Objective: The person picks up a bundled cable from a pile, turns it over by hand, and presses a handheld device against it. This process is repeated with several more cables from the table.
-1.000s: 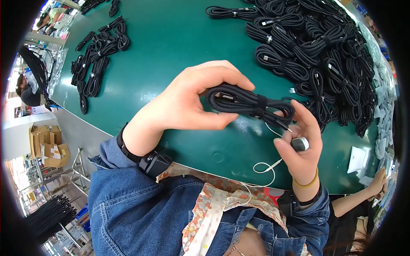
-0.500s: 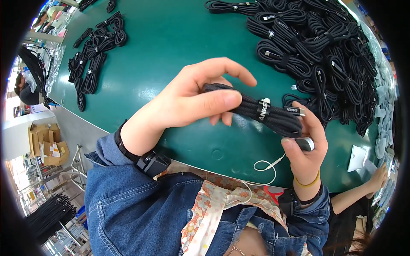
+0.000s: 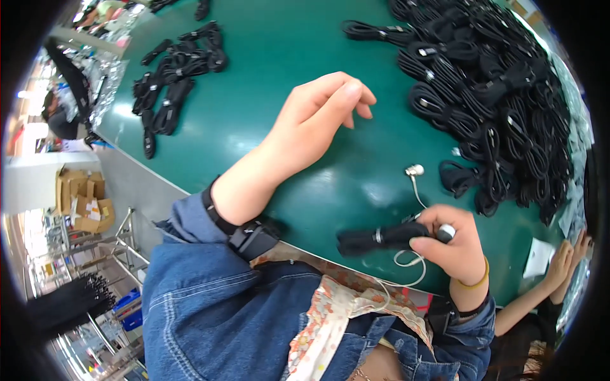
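Note:
My right hand (image 3: 460, 251) grips one end of a bundled black cable (image 3: 362, 241), which is blurred and held low over the near edge of the table. A small rounded object with a white end (image 3: 447, 233) is also tucked in its fingers. My left hand (image 3: 318, 120) is apart from the cable, above the middle of the table, its thumb lying against the curled fingers and nothing visible in it. Close to my right hand, a thin white earphone wire (image 3: 424, 270) loops, and a silvery earbud (image 3: 415, 170) lies beyond.
A large heap of bundled black cables (image 3: 473, 82) covers the right of the green table (image 3: 286, 57). Several more bundles (image 3: 171, 70) lie at the far left. Another person's hands (image 3: 565, 260) rest by the right edge, near a white card (image 3: 537, 257). Cardboard boxes (image 3: 86, 200) stand at left.
My left hand has let go of the cable and drawn its fingers together. My right hand has lowered the cable toward me. The earbud has come into view on the table.

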Demonstrator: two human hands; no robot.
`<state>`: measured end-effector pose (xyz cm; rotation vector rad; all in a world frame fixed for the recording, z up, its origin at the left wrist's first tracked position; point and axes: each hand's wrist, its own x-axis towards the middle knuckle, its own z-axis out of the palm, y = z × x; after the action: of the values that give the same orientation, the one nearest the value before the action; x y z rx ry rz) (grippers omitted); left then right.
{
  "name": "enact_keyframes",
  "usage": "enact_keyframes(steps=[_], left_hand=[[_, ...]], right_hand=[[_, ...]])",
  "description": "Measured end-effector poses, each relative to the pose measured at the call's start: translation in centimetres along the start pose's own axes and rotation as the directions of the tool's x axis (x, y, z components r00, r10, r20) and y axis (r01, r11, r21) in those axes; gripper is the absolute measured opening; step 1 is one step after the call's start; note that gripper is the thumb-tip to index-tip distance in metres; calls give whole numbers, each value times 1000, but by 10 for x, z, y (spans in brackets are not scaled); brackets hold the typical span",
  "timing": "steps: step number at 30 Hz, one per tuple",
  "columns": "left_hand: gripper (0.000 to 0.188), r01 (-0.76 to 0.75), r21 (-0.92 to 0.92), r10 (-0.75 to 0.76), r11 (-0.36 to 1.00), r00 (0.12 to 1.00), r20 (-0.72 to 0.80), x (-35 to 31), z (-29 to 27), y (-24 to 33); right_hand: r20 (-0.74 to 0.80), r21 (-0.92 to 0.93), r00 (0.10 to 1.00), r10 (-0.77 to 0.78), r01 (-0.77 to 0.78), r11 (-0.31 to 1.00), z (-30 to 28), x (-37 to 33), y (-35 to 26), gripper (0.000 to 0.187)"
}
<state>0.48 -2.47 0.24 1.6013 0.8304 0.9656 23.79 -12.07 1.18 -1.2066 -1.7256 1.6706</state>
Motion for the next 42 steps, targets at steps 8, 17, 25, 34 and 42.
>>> enact_keyframes(steps=[8, 17, 25, 34, 42], left_hand=[[20, 5, 48, 7, 999, 967, -253, 2, -21, -2], [43, 641, 701, 340, 314, 613, -713, -74, -207, -5], [75, 815, 332, 196, 474, 270, -943, -123, -371, -97], [47, 495, 626, 245, 603, 631, -736, -57, -299, -89], [34, 278, 832, 440, 481, 744, -503, -20, -225, -75]], right_hand=[[-620, 645, 770, -153, 611, 460, 0, 0, -16, 33], [-456, 195, 748, -482, 613, 766, 25, -6, 2, 26], [-331, 194, 848, -414, 490, 850, 23, -1, 11, 22], [-281, 154, 880, -383, 435, 887, 24, 3, 5, 17], [-194, 64, 869, -455, 474, 878, 22, 2, -1, 16]])
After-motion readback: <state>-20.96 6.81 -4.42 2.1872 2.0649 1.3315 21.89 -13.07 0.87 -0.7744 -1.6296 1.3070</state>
